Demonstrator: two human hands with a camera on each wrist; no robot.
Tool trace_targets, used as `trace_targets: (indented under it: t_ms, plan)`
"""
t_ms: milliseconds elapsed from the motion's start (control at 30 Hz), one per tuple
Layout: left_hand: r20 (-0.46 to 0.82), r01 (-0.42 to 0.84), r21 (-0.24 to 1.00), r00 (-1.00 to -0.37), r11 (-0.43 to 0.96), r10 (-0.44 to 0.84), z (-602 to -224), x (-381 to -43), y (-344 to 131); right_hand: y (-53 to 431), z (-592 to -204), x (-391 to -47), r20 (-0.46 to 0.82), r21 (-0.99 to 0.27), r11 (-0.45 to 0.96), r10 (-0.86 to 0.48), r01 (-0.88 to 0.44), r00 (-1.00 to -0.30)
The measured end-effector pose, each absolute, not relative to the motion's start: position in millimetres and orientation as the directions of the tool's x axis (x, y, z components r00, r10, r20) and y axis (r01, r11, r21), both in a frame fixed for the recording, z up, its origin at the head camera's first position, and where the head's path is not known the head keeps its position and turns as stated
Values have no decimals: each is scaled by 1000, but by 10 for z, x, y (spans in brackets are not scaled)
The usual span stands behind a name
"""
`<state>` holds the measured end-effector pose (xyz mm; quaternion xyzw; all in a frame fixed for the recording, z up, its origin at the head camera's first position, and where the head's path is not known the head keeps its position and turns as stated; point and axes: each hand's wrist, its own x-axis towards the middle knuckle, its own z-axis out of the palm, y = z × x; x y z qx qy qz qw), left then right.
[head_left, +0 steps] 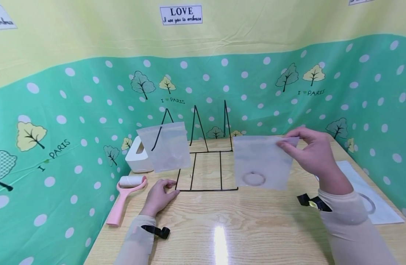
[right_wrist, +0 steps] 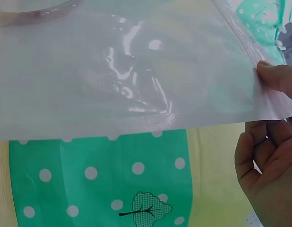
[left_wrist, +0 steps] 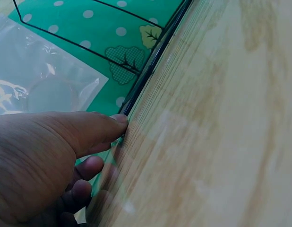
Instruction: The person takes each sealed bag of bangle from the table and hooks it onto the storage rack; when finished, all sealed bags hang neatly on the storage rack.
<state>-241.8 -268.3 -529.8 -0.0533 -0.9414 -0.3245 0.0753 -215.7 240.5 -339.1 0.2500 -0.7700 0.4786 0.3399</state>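
Note:
My right hand [head_left: 310,151] pinches the upper right corner of a frosted zip bag [head_left: 262,156], held up right of the black wire rack [head_left: 206,190]. A thin ring, like a bangle [head_left: 253,179], shows through near the bag's bottom. In the right wrist view the thumb [right_wrist: 278,78] presses on the bag's edge. My left hand [head_left: 159,197] grips the rack's front left corner between thumb and fingers, with the thumb [left_wrist: 96,127] on the black wire in the left wrist view. A second frosted bag [head_left: 173,151] hangs at the rack's left upright prong.
A pink-handled lint roller [head_left: 118,208] lies left of my left hand. Behind it stands a white tissue box [head_left: 136,158]. At the right, under my forearm, lies a white sheet-like bag [head_left: 385,209] with a ring shape in it. Dotted green curtain [head_left: 90,147] encloses the table.

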Motion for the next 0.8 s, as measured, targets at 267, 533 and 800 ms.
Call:
trace_targets:
  t_ms: [267,533,800]
  plan:
    - [185,152,597,-982,788,49,-5304,-2421,-2695,2296,-3380,-2167,768,-562,399,-73,-725,-636]
    - [182,158,603,-982,782,59,-5294,-2410,-2695,2219,-3344,-2190,787,-549,379,-64,-745,-613]
    - [185,161,599,-981,784,60,-5293,-2406,-2694,2111,-3337,-2194,778,-576,302,-83,-760,-623]
